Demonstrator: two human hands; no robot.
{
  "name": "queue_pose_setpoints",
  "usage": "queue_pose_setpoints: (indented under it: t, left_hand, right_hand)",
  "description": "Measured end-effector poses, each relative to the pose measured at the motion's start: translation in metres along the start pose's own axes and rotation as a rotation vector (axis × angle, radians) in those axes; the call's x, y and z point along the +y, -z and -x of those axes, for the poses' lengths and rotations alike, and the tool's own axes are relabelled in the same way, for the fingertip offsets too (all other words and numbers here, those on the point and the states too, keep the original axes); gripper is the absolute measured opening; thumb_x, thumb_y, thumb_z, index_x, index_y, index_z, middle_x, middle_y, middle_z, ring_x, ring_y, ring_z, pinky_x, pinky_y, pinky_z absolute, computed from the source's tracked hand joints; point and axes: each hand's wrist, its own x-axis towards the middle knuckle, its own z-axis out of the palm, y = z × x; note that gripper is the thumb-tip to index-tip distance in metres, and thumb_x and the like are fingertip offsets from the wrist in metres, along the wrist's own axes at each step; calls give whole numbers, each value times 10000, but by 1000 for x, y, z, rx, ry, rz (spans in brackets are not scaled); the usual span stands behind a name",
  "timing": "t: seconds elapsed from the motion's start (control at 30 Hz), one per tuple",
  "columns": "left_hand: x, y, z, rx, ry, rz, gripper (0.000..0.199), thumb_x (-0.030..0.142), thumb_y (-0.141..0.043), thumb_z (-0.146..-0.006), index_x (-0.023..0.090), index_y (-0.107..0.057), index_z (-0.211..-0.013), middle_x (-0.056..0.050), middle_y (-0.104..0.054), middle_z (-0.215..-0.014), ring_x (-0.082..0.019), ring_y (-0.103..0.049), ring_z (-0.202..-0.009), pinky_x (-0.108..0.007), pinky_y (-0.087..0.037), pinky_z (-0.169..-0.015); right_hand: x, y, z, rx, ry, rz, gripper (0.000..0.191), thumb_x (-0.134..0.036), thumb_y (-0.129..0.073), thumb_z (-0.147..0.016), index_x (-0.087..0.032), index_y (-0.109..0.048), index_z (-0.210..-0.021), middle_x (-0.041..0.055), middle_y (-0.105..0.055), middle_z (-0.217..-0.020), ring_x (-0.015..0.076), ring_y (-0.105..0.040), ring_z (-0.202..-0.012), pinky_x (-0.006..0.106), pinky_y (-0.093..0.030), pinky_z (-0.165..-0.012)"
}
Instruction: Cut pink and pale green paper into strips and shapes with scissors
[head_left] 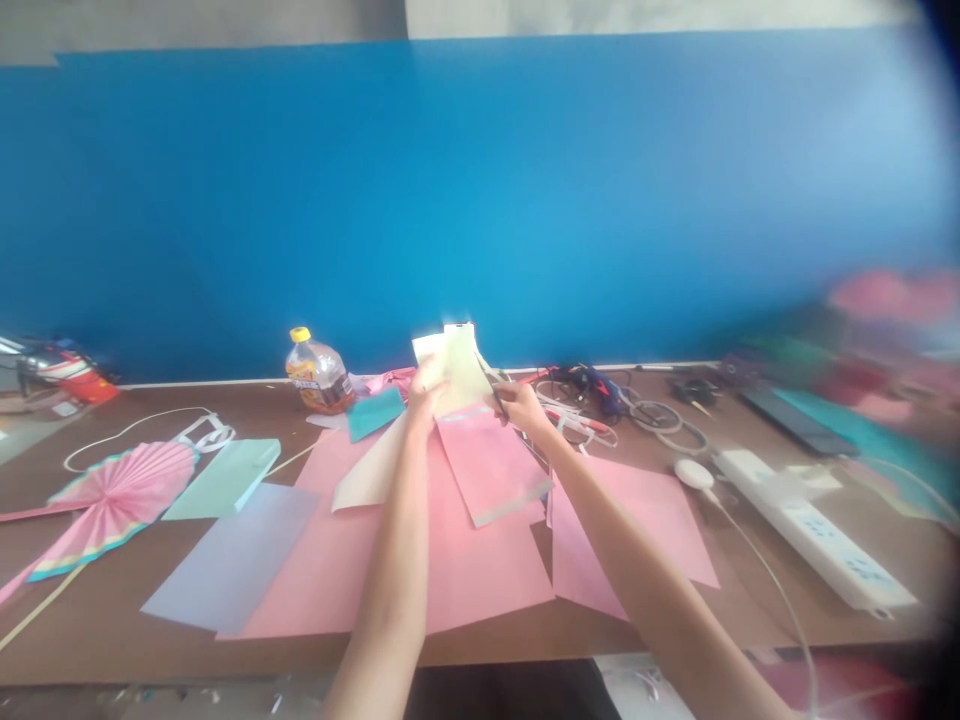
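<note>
My left hand (426,392) is closed on a pale yellow paper (463,375), held up above the middle of the table. At the paper's right edge, my right hand (523,405) grips dark-handled scissors (498,396), whose blades point up and left along the paper. Just below both hands lies a pink sheet with a pale strip (491,465), on top of larger pink paper (480,580). A cream sheet (371,470) sits to the left, partly behind my left forearm.
A bottle with a yellow cap (319,375) and a teal paper (376,413) stand and lie at the back. Leftward are a pleated pink fan (124,490) and mint paper (217,480). Cables (577,410) and a white power strip (814,530) are on the right.
</note>
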Motion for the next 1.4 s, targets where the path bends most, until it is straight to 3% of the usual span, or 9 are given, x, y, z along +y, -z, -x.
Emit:
queue_pose_setpoints:
  t: [0.3,0.53,0.73,1.17,1.3,1.4]
  left_hand:
    - [14,-2,-5,-65,-125,-4,787,135,-748,-646,293,-484,-1370,-42,-504,-1417,-262,-448,-1330,-364,-429,-1061]
    - [9,-7,-2,-84,-28,-56,637,161,-701,-666,246,-578,-1285,-54,-587,-1318,-271,-520,-1253,-404,-448,-1037]
    - [-4,-7,-2,-130,54,-65,629,144,-674,-647,246,-604,-1264,-50,-602,-1303,-268,-570,-1188,-392,-496,-973]
    - [-11,-2,-5,-105,28,-111,412,247,-701,-720,236,-689,-1131,-42,-610,-1309,-236,-499,-1285,-378,-355,-1115]
    - [-11,-2,-4,-64,-13,-136,413,250,-718,-720,225,-693,-1131,-58,-618,-1297,-243,-487,-1297,-382,-341,-1124]
    - [-12,-2,-4,-97,-9,-142,444,282,-721,-722,227,-680,-1161,-64,-606,-1314,-254,-494,-1290,-398,-350,-1118]
  right_hand:
    - [-16,5,-8,-32,-36,-41,369,-389,-718,-676,-124,-668,-927,17,-612,-567,117,-543,-436,216,-381,-415]
    - [3,12,-10,20,-32,-85,383,-406,-720,-671,-130,-667,-932,-18,-573,-512,104,-491,-403,230,-380,-428]
    - [20,14,-11,45,-59,-121,475,-450,-750,-637,-113,-656,-959,-7,-598,-520,126,-525,-411,252,-409,-457]
    - [23,15,-11,-5,6,-92,415,-444,-713,-674,-123,-662,-932,-10,-595,-520,127,-546,-424,243,-421,-465]
    - [22,11,-13,15,26,-73,373,-399,-700,-685,-115,-661,-923,-6,-591,-516,129,-544,-417,236,-409,-440]
    - [17,10,-12,37,22,-82,347,-374,-688,-695,-119,-659,-928,-2,-599,-530,133,-553,-419,238,-416,-443]
